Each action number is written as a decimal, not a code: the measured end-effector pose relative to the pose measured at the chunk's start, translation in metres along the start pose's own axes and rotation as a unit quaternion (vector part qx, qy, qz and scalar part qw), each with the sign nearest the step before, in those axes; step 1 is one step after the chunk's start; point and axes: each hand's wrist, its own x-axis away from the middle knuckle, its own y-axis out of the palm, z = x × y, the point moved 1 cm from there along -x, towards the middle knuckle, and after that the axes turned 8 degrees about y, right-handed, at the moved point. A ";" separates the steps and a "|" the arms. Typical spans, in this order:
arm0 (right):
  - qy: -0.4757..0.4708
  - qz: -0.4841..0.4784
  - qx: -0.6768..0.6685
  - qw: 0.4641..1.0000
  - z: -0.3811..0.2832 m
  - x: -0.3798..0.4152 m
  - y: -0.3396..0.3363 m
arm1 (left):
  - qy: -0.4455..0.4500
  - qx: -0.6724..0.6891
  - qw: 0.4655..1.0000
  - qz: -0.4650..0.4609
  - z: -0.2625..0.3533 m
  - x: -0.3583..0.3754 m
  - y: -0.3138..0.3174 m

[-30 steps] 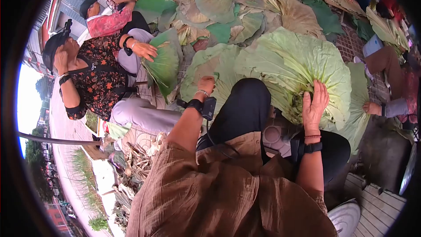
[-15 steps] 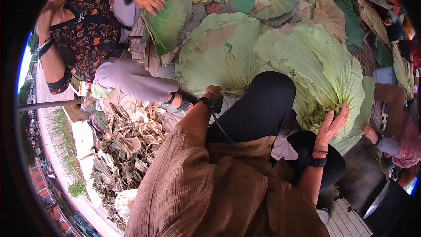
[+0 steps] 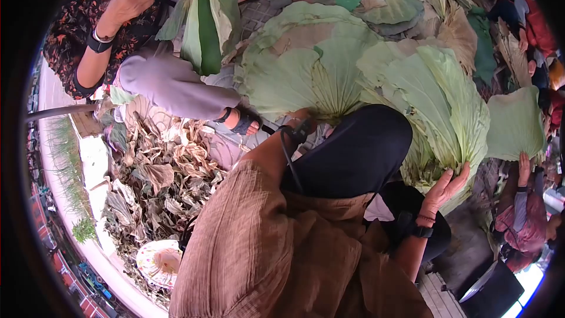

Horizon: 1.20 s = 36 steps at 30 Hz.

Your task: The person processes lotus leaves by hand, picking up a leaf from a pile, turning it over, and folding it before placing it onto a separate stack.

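My right hand [image 3: 445, 191] rests against the gathered lower end of a thick folded stack of pale green lotus leaves [image 3: 438, 103]. Its fingers are stretched out, with the thumb apart. Left of that stack, another large lotus leaf [image 3: 288, 59] lies spread, with a brownish patch on it. My left hand [image 3: 303, 119] is at this leaf's lower edge beside my dark-trousered knee. Its fingers are hidden by the leaf and the knee, so I cannot see what they grip.
A heap of dry brown leaves [image 3: 159, 182] lies at left, beside a patterned round item [image 3: 159, 264]. Opposite sits a person with a folded leaf [image 3: 203, 23]. At right, another person's hand [image 3: 524, 168] touches a flat leaf [image 3: 515, 123]. More leaves [image 3: 391, 9] cover the ground behind.
The view has shifted a little. The person opposite has lowered the leaf and folded it. The flat leaf at right now stands out beside the stack. My hands keep nearly the same places.
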 end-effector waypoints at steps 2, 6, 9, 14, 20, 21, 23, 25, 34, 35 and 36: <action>0.004 -0.001 0.009 1.000 0.000 0.000 0.000 | 0.295 -0.512 0.807 -0.003 -0.084 -0.081 -0.044; 0.010 -0.014 0.006 1.000 0.001 -0.001 0.000 | 0.228 -0.603 0.764 -0.020 -0.022 -0.017 -0.024; 0.002 -0.011 0.012 1.000 0.000 -0.001 -0.002 | 0.149 -0.540 0.827 0.032 0.051 0.057 0.002; 0.000 -0.010 0.018 1.000 -0.006 0.000 -0.004 | 0.120 -0.513 0.830 0.181 0.060 0.063 -0.007; -0.006 -0.008 0.022 1.000 -0.004 0.001 -0.006 | 0.106 -0.061 0.903 0.412 0.075 0.067 -0.002; -0.005 -0.007 0.023 1.000 -0.004 0.001 -0.006 | 0.106 -0.061 0.903 0.411 0.064 0.049 -0.012; 0.001 -0.005 0.024 1.000 -0.006 0.002 -0.007 | 0.087 0.096 0.905 0.406 0.042 0.021 -0.034; 0.001 -0.003 0.021 1.000 -0.008 0.003 -0.007 | 0.062 0.282 0.884 0.368 0.054 0.034 -0.029; 0.005 -0.001 0.013 1.000 -0.004 0.003 -0.005 | 0.020 0.593 0.786 0.176 0.084 0.072 -0.003; 0.007 -0.001 0.011 1.000 -0.004 0.003 -0.005 | 0.031 0.616 0.779 0.112 0.091 0.078 0.002; 0.008 -0.001 0.012 1.000 -0.004 0.003 -0.004 | 0.031 0.616 0.779 0.112 0.091 0.076 0.002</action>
